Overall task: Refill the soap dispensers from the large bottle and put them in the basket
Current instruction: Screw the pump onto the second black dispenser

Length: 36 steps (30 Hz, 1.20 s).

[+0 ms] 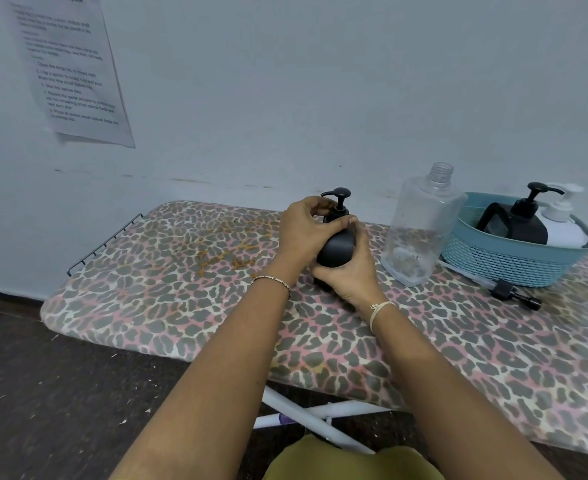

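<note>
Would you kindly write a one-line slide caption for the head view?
The left hand and right hand grip a black dispenser beside the uncapped bottle and basket.

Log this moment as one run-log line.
left hand: grips pump collar of held black dispenser | right hand: grips its body | large clear bottle: uncapped, upright | basket: second black dispenser, white dispenser inside

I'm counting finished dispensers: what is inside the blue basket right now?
Inside the blue basket stand a black pump dispenser and a white pump dispenser, plus a dark object I cannot identify. The basket wall hides their bases and anything lower.
</note>
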Motion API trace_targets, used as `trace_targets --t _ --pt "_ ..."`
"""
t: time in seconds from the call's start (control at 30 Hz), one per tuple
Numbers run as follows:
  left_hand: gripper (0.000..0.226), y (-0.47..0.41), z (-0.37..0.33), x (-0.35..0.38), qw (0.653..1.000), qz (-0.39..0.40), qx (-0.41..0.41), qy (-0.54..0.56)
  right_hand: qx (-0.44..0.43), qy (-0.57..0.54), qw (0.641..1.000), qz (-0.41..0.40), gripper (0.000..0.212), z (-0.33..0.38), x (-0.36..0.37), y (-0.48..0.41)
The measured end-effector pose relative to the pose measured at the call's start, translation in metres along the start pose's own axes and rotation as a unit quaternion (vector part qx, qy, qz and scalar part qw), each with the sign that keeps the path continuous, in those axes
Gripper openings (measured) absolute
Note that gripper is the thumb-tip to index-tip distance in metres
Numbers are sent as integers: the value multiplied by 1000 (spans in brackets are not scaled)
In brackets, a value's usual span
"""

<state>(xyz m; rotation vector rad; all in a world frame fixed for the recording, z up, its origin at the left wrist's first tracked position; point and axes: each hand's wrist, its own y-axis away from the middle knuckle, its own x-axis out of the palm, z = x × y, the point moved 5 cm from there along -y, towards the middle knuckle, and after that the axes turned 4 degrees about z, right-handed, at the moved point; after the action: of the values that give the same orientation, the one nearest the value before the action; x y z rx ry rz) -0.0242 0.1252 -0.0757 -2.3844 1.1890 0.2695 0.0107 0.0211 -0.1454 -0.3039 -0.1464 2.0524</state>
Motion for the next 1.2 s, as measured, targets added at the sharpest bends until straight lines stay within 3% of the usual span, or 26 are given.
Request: trace_targets --t 0.27,0.6,0.97,1.2 --pt "42 -8 -3 -2 999 37 18 -22 24 -22 999 17 104 0 2 1" --pt "39 -14 -3 0 998 60 24 -22 39 -62 996 52 97 -3 -5 -3" --pt "40 6 -15 -5 998 49 28 -19 34 -7 997 62 87 10 -13 18" --pt "39 30 -43 -14 998 32 26 47 -41 23 998 35 78 41 -34 50"
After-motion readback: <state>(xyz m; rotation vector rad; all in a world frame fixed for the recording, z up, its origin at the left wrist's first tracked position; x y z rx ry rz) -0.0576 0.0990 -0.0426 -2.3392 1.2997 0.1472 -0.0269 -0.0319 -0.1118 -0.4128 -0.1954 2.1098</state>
